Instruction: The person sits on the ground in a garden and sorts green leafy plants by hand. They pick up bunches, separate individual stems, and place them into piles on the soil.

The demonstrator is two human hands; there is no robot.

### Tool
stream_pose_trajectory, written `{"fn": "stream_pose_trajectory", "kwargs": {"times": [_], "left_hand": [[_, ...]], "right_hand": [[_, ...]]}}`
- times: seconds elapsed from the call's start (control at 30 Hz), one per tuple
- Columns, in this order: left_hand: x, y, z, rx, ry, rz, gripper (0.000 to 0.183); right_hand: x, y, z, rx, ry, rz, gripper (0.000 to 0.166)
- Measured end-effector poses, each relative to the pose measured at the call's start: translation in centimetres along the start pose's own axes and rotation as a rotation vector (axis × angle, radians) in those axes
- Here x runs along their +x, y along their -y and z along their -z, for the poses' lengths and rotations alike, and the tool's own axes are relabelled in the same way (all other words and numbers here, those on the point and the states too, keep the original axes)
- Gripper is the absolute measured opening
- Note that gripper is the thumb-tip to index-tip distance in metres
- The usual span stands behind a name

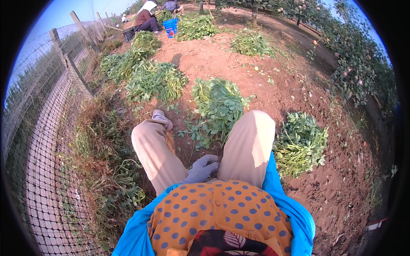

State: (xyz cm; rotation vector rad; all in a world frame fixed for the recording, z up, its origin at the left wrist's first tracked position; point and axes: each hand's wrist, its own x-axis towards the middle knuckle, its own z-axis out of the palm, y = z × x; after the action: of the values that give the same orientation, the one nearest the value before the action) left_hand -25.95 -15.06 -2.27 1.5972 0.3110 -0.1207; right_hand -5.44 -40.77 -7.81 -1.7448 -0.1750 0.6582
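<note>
My left hand point(202, 168), in a grey knit glove, is low between my knees with its fingers curled. What lies under the fingers is hidden, so I cannot tell whether they hold anything. My right hand is out of view; the blue sleeve point(271, 174) runs down behind my right thigh. Just beyond my left hand lies a heap of uprooted leafy plants point(219, 107), which look like peanut plants. A second bundle of plants point(299, 144) rests on the soil outside my right knee.
More plant heaps point(157, 80) lie ahead on bare soil point(205, 65). A wire fence point(51, 166) with concrete posts point(77, 75) and dry weeds point(99, 153) borders the left. Apple trees point(355, 60) line the right. Farther off, a person point(144, 19) sits near a blue bucket point(170, 27) and a black bucket point(128, 34).
</note>
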Motion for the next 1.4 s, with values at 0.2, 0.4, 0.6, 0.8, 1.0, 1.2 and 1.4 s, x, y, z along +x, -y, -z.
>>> {"fn": "stream_pose_trajectory", "kwargs": {"times": [0.2, 0.4, 0.6, 0.8, 1.0, 1.2, 1.4], "left_hand": [[3.7, -3.9, 1.1, -0.114, 0.102, 0.009, 0.037], [12.2, -6.4, 3.7, -0.652, 0.082, -0.015, 0.030], [19.9, 1.9, 5.8, -1.296, 0.002, 0.185, 0.021], [20.6, 9.8, 6.6, -1.220, -0.272, 0.489, 0.020], [21.4, 9.3, 6.3, -1.063, -0.092, 0.383, 0.020], [22.0, 11.7, 5.1, -1.096, -0.048, 0.503, 0.021], [22.2, 11.4, 3.5, -1.001, -0.080, 0.630, 0.026]], "right_hand": [[1.0, 1.6, 0.2, 0.025, 0.065, -0.010, 0.032], [3.9, 2.6, 0.0, 0.047, 0.116, -0.057, 0.032], [6.4, 3.5, 0.0, 0.051, 0.154, -0.140, 0.032], [13.4, 2.3, 1.8, 0.036, 0.125, -0.255, 0.033], [24.8, -0.6, 3.6, -0.002, -0.217, -0.275, 0.036], [31.1, -4.2, 1.3, -0.567, -0.331, -0.193, 0.053], [30.0, -4.9, -1.7, -0.678, -0.459, -0.224, 0.062]]}}
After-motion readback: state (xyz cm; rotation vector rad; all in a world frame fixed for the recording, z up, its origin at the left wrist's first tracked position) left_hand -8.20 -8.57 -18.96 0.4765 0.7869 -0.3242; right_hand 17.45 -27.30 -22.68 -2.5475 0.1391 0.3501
